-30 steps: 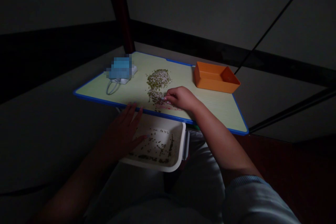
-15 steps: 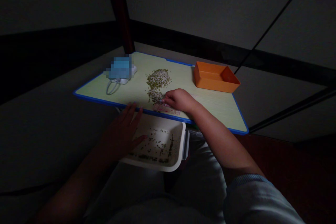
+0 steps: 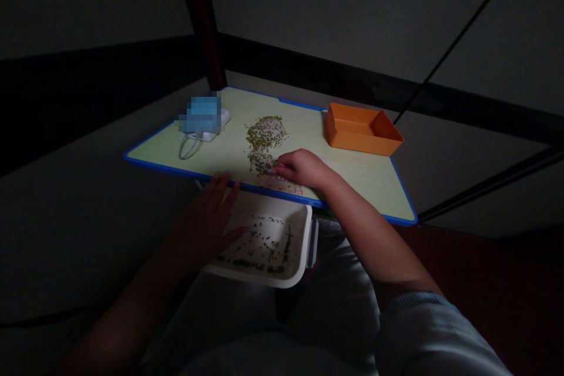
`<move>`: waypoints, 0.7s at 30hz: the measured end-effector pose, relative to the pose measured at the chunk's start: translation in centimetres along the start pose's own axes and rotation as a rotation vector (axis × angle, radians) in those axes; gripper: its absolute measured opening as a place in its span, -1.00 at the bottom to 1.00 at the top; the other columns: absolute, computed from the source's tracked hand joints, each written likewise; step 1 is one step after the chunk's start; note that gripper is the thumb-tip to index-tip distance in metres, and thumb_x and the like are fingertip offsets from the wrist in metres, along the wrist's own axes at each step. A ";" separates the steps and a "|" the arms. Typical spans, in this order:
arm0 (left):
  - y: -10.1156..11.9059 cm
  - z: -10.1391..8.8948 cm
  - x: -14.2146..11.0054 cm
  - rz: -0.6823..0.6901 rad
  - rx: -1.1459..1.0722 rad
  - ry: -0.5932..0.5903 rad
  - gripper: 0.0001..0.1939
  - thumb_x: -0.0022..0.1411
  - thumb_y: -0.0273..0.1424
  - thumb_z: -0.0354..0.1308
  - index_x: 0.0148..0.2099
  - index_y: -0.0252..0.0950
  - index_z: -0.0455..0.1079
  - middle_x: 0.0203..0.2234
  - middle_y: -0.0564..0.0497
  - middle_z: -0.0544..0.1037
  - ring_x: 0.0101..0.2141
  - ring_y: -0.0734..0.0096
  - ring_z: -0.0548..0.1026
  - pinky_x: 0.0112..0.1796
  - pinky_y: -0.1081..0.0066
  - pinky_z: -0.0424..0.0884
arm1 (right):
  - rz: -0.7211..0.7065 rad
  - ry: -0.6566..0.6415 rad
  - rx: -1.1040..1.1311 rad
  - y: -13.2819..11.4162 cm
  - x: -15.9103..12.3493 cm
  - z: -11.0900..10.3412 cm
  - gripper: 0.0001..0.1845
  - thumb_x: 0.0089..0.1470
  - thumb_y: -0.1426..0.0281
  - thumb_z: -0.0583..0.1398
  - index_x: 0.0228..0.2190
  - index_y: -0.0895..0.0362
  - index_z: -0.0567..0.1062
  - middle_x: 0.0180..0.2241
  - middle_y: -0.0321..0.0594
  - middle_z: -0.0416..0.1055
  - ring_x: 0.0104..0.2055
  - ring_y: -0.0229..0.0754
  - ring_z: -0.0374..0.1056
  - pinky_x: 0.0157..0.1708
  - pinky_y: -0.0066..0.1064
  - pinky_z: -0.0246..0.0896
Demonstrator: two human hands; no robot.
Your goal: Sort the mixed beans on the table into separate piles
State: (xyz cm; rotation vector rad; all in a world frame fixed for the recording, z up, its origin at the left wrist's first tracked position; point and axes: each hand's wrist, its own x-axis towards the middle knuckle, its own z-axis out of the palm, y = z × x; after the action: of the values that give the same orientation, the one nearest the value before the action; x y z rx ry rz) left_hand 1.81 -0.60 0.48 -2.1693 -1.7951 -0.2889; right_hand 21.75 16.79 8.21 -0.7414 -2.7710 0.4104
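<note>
Left hand open, fingers spread on board edge, thumb over white tray; beans in a long strip running away from right hand, just left of its curled fingertips, that hand nearer, grip unclear.

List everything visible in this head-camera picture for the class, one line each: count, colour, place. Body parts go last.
board: one, pale green with blue edge, in front of the person
seeds: many, green and pale, in a strip mid-board
orange tray: one, orange, far right of board
white tray: one, white, below board's near edge, dark seeds inside
blurred object: one, blue, left of board
cable: one, pale, beside it
post: one, dark, beyond board
left hand: one, open, at board's near edge above white tray
right hand: one, on board beside seeds
sleeve: one, pale blue, right arm
</note>
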 end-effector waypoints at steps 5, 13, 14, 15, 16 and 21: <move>0.0 0.1 0.0 -0.008 -0.028 -0.009 -0.14 0.16 0.01 -0.06 0.32 -0.46 -0.13 0.32 -0.38 -0.10 0.31 -0.07 -0.12 0.18 0.03 0.09 | 0.016 -0.021 0.082 0.0 0.0 -0.1 -0.69 0.12 0.26 0.16 -0.55 0.18 0.45 -0.64 -0.39 0.22 -0.56 -0.38 -0.01 -0.48 -0.44 -0.21; 0.0 0.0 0.0 -0.010 -0.028 -0.007 -0.15 0.17 0.02 -0.07 0.32 -0.45 -0.11 0.32 -0.37 -0.07 0.31 -0.07 -0.10 0.18 0.02 0.11 | 0.022 0.010 0.119 0.0 -0.4 -0.6 -0.70 0.11 0.27 0.17 -0.57 0.18 0.42 -0.63 -0.37 0.26 -0.55 -0.38 0.02 -0.48 -0.44 -0.20; -0.1 0.0 0.0 -0.008 -0.024 -0.006 -0.14 0.16 0.02 -0.07 0.32 -0.45 -0.11 0.32 -0.37 -0.07 0.31 -0.08 -0.10 0.17 0.02 0.11 | 0.029 0.032 0.120 0.1 -0.5 -0.7 -0.69 0.12 0.28 0.16 -0.58 0.18 0.41 -0.63 -0.37 0.25 -0.55 -0.37 0.02 -0.48 -0.44 -0.20; -0.1 0.1 -0.1 -0.006 -0.020 -0.004 -0.14 0.16 0.02 -0.07 0.32 -0.45 -0.11 0.31 -0.38 -0.06 0.31 -0.08 -0.09 0.17 0.02 0.12 | 0.037 0.058 0.126 0.3 -0.6 -0.9 -0.69 0.12 0.28 0.16 -0.58 0.18 0.40 -0.63 -0.38 0.24 -0.55 -0.37 0.02 -0.48 -0.44 -0.20; -0.2 0.2 -0.1 -0.003 -0.016 -0.002 -0.13 0.15 0.03 -0.07 0.32 -0.44 -0.11 0.31 -0.38 -0.06 0.30 -0.08 -0.09 0.16 0.02 0.13 | 0.049 0.089 0.135 0.5 -0.7 -1.1 -0.69 0.12 0.28 0.15 -0.58 0.18 0.39 -0.63 -0.38 0.23 -0.55 -0.37 0.02 -0.48 -0.44 -0.19; -0.5 0.6 -0.3 0.036 0.010 0.063 -0.12 0.14 0.05 -0.06 0.33 -0.42 -0.12 0.29 -0.39 0.03 0.28 -0.10 -0.01 0.13 0.01 0.20 | 0.114 0.198 0.179 1.5 -1.5 -2.0 -0.67 0.15 0.27 0.11 -0.58 0.16 0.36 -0.64 -0.40 0.17 -0.55 -0.35 0.06 -0.48 -0.46 -0.16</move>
State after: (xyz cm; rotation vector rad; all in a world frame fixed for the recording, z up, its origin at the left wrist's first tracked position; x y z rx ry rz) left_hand 1.19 -0.57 -0.11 -2.1583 -1.7182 -0.3357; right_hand 24.29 17.62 9.36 -0.8482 -2.4780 0.5661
